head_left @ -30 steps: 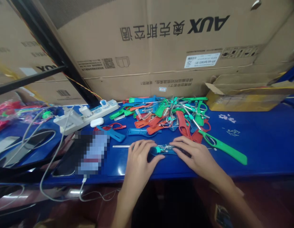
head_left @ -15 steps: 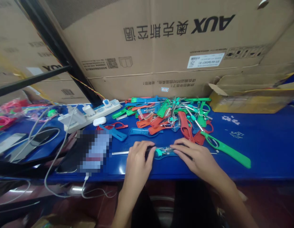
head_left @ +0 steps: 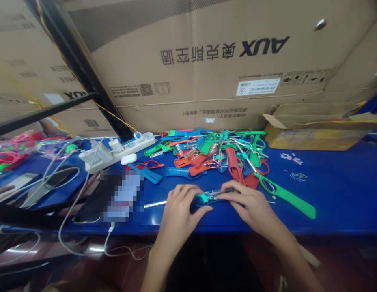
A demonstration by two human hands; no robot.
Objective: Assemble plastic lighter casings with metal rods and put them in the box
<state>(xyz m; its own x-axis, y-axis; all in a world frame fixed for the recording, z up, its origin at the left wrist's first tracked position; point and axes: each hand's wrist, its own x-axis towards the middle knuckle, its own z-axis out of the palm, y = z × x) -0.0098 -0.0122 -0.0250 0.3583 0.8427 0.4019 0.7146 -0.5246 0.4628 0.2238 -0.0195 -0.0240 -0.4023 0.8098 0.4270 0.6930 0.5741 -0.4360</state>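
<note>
Between my hands lies an opened blue stick lighter (head_left: 208, 198), with thin white wires and a teal plastic piece showing in its shell. Its metal tube (head_left: 154, 204) points out to the left past my left hand (head_left: 179, 209). That hand wraps around the tube end of the shell, thumb along the near side. On the other end, the fingers of my right hand (head_left: 252, 205) pinch a small part at the shell; the fingertips partly hide it. To the right of my right hand lies a green lighter (head_left: 293, 196), tube toward the pile.
Behind my hands spreads a pile of red, green and blue lighter shells (head_left: 206, 152) and parts. A phone (head_left: 126, 198) with a cable, a power strip (head_left: 124, 150) and an earbud case (head_left: 129, 159) are left. A cardboard box (head_left: 313, 136) stands at back right. Someone's fingers (head_left: 4, 191) show far left.
The view has tilted slightly. My left thumb has moved nearer to me along the shell, and my right fingers have closed in a pinch at its right end. Another person's fingers have appeared far left.
</note>
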